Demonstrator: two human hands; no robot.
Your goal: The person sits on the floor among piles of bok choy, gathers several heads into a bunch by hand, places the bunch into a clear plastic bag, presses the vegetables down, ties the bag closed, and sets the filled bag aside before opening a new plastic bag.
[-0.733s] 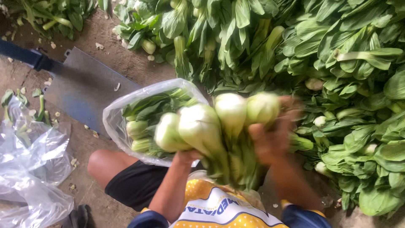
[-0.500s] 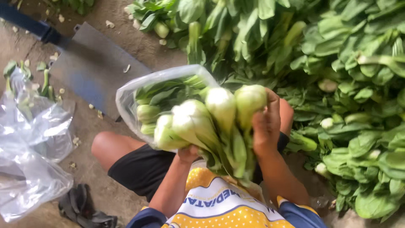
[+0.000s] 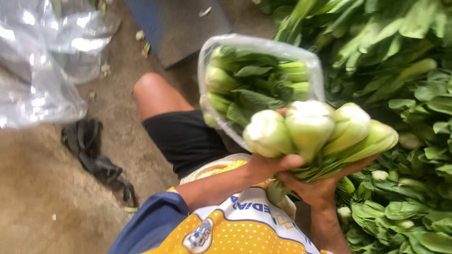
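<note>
Head view. Your two hands hold a bunch of bok choy (image 3: pixel 320 129) in the middle of the frame, pale stem bases turned up toward the camera and leaves pointing down, hidden behind your hands and shirt. Your left hand (image 3: pixel 270 165) grips the bunch from the left, fingers (image 3: pixel 287 161) curled shut around the stems; your right hand (image 3: pixel 320 188) cups it from beneath, fingers wrapped up the right side, their tips hidden behind the stalks. How many heads the bunch holds cannot be told; four pale bases show.

Just behind the bunch, touching it, is a clear plastic bag (image 3: pixel 261 44) with its mouth facing the camera. It holds more bok choy (image 3: pixel 249 89), green leaves and pale stalks packed together; the bag's lower end is hidden by the bunch, and what supports it cannot be told.

To the right and far right, a large heap of loose bok choy (image 3: pixel 405 75) runs off the top, right and bottom edges. At the far left, crumpled clear plastic bags (image 3: pixel 42 61) lie on the dirt floor (image 3: pixel 42 188), cut off by the left and top edges and blurred. A dark sandal (image 3: pixel 96 157) lies near your bare knee (image 3: pixel 153 91). A flat grey slab (image 3: pixel 183 23), cut off at the top, lies beyond the knee.
</note>
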